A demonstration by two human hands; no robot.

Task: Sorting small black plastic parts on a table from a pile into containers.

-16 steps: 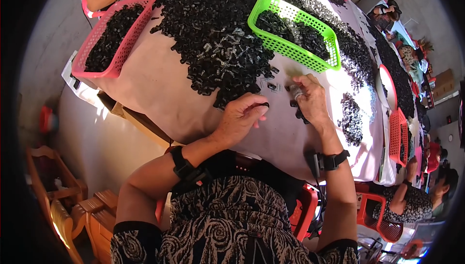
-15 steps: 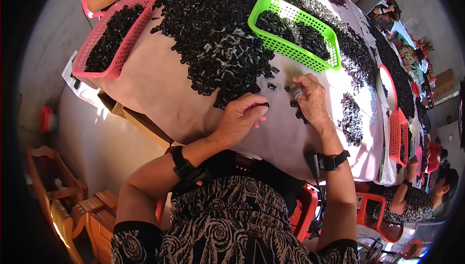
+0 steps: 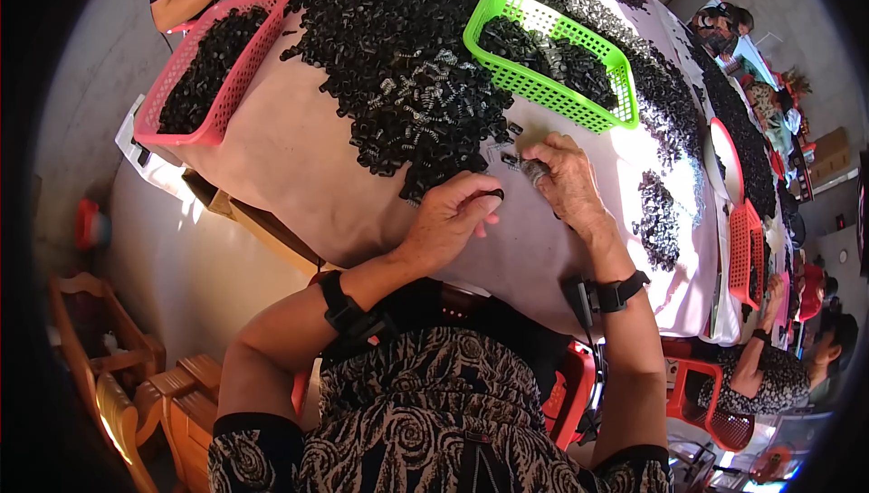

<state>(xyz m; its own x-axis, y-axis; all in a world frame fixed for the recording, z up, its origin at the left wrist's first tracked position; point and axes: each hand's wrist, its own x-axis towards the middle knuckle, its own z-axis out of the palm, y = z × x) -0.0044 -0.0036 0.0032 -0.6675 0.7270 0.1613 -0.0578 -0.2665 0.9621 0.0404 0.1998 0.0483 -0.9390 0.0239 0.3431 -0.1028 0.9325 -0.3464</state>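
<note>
Sunlight blazes across my bench! Grey wall to my left, wooden furniture on that side, a red chair to my right.

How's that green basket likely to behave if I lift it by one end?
The green basket may flex slightly, since its walls are full of holes and look like plastic. The loose black pieces inside would probably slide toward the lower end. Its long, low shape suggests it wouldn't roll.

The table carries baskets, black pieces, seemingly springs.
</note>
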